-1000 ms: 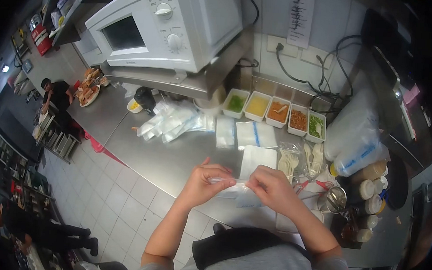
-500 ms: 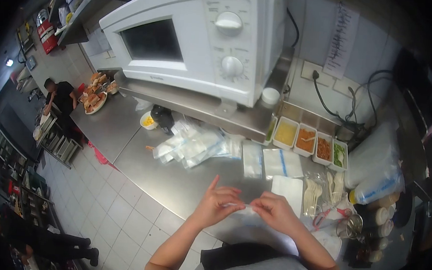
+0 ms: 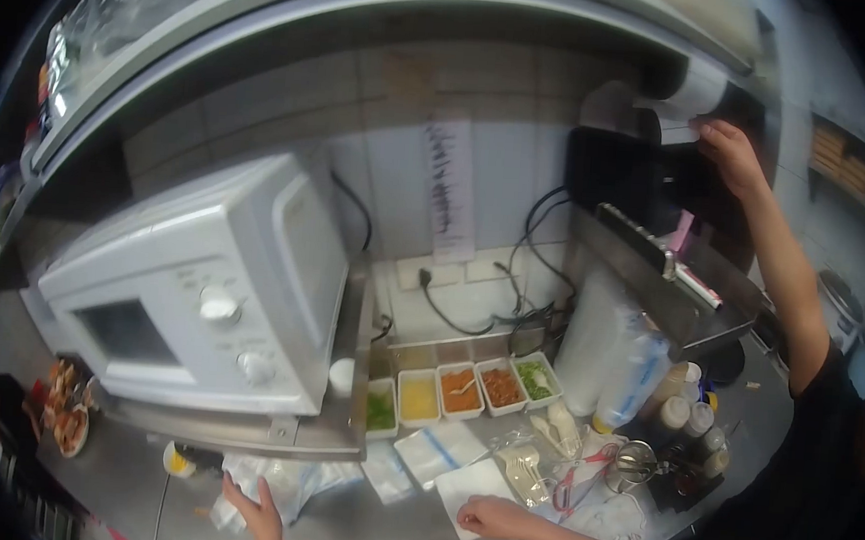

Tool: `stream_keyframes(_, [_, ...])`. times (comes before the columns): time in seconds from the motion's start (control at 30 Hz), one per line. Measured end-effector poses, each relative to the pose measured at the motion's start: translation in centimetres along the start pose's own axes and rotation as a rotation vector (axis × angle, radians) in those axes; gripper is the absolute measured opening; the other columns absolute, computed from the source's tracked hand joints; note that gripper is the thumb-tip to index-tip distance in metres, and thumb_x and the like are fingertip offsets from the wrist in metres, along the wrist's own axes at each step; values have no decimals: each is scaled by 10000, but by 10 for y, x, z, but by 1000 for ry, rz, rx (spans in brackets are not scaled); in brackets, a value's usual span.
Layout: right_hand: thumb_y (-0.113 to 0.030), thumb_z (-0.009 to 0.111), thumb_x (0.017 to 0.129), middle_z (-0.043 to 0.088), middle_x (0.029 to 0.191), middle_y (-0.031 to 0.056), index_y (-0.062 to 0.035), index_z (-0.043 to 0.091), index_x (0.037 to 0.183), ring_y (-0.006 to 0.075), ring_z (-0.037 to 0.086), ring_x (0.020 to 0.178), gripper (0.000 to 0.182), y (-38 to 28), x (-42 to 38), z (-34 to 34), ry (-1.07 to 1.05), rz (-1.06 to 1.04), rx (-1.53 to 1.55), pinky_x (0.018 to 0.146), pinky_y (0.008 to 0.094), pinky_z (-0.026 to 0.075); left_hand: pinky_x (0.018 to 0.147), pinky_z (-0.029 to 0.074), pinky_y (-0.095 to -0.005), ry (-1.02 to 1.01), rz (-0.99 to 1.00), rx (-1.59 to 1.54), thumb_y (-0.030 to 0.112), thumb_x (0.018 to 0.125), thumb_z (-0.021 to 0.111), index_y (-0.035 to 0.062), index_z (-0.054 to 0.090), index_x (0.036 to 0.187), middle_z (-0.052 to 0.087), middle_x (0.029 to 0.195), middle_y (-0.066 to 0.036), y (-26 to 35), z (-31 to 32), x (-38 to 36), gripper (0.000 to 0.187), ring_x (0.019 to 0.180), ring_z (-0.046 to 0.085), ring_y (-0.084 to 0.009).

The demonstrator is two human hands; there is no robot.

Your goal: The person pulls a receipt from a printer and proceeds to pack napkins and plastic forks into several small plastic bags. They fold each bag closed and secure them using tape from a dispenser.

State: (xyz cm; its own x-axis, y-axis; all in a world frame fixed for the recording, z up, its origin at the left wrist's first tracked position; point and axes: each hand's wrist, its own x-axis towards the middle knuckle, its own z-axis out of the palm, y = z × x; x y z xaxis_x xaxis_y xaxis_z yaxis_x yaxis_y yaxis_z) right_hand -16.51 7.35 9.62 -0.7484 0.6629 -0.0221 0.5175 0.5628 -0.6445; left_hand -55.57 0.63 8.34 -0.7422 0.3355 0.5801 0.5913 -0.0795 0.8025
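My left hand (image 3: 257, 519) is open at the bottom of the view, its fingers spread beside a loose pile of clear plastic bags (image 3: 313, 477). My right hand (image 3: 493, 518) is closed, fingers curled, over the lower part of a white sheet (image 3: 463, 483); whatever is inside it, if anything, is hidden. Flat blue-striped plastic bags (image 3: 440, 449) lie just beyond the sheet. To its right are wrapped wooden cutlery (image 3: 525, 474) and red-handled scissors (image 3: 579, 476).
A co-worker's hand (image 3: 729, 155) reaches in from the right at a paper strip (image 3: 677, 134). White tubs of toppings (image 3: 460, 390) line the wall beside the microwave (image 3: 191, 283). Bottles (image 3: 688, 418) and a metal cup (image 3: 632, 465) stand at right. A shelf (image 3: 371, 0) hangs overhead.
My view has swung up and to the right. My hands, earlier pinching something thin together, have come apart, and the left has opened. A co-worker's arm has come into view at right.
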Motion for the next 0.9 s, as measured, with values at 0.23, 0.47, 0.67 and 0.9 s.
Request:
stream_keyframes(0.23, [-230, 578, 815, 636, 867, 146, -30, 625, 952, 287, 622, 817, 248, 7, -7, 26, -241, -33, 118, 735, 377, 477, 947, 409, -393, -467, 166, 246, 154, 789, 663, -2, 294, 1360, 272, 1394, -229, -20, 23, -99, 698, 1243, 350, -358])
stream_keyframes(0.47, [-214, 599, 780, 641, 846, 151, -37, 619, 938, 325, 615, 821, 238, -2, -7, 18, -238, -27, 103, 727, 405, 478, 963, 389, -448, -632, -100, -49, 125, 780, 644, 24, 324, 1353, 255, 1384, -242, 41, 13, -160, 664, 1244, 359, -384])
stream_keyframes(0.67, [-245, 610, 800, 588, 1003, 161, -34, 609, 1016, 319, 583, 916, 302, 10, -22, 7, -158, -9, -11, 789, 392, 459, 963, 390, -438, -559, 114, 40, 37, 770, 593, 13, 351, 1334, 270, 1385, -229, 34, -16, -159, 614, 1187, 433, -383])
stream_keyframes(0.9, [-263, 619, 803, 565, 977, 161, -54, 608, 1008, 330, 569, 927, 293, 47, -66, 1, -182, 7, -82, 787, 403, 454, 995, 354, -423, -650, 54, 36, 54, 785, 599, 4, 416, 1277, 365, 1338, -226, 104, -11, -198, 528, 1201, 416, -372])
